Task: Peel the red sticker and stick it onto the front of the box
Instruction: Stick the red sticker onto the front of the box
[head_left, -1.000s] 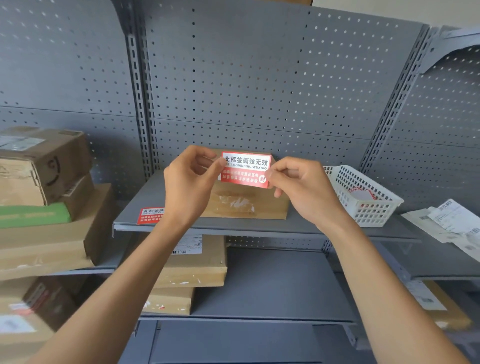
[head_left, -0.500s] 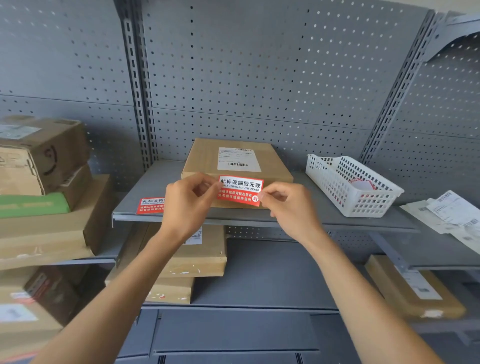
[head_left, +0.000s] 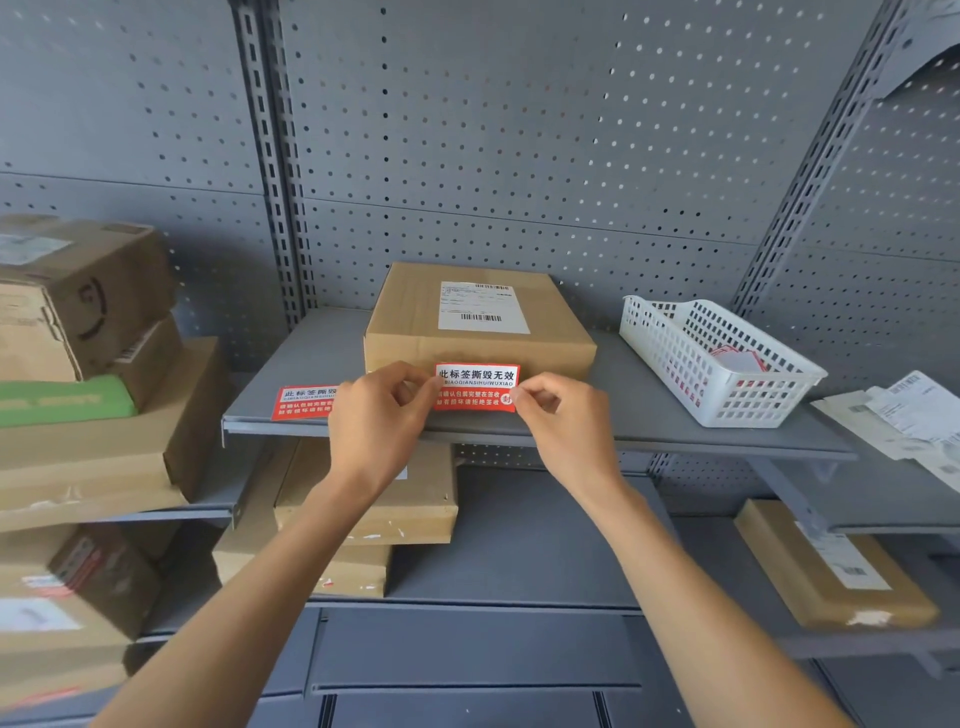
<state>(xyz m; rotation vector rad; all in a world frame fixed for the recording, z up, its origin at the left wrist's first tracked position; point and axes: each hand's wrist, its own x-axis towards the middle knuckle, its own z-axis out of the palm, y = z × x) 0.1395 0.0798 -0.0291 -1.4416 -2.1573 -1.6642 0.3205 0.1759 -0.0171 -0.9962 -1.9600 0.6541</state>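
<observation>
Two hands hold one red sticker (head_left: 477, 387) flat before the front face of the box (head_left: 478, 317), which sits on the grey shelf (head_left: 644, 415); whether the sticker already touches the cardboard cannot be told. Far left of the box, stacked cartons (head_left: 78, 364) fill the neighbouring bay, one with a green parcel (head_left: 62, 401) wedged among them. Just left of the box, a second red label (head_left: 304, 401) lies flat on the shelf, partly hidden behind the left hand (head_left: 382, 415). That hand's thumb and fingers are pinched together on the sticker's left end. The right hand (head_left: 563, 423) is pinched on the sticker's right end in the same way. On top of the box is a white shipping label (head_left: 480, 307). Right of the box, apart from it, a white basket (head_left: 719, 358) stands on the same shelf with red-and-white slips inside. Farther right, loose papers (head_left: 914, 421) lie on the next shelf.
</observation>
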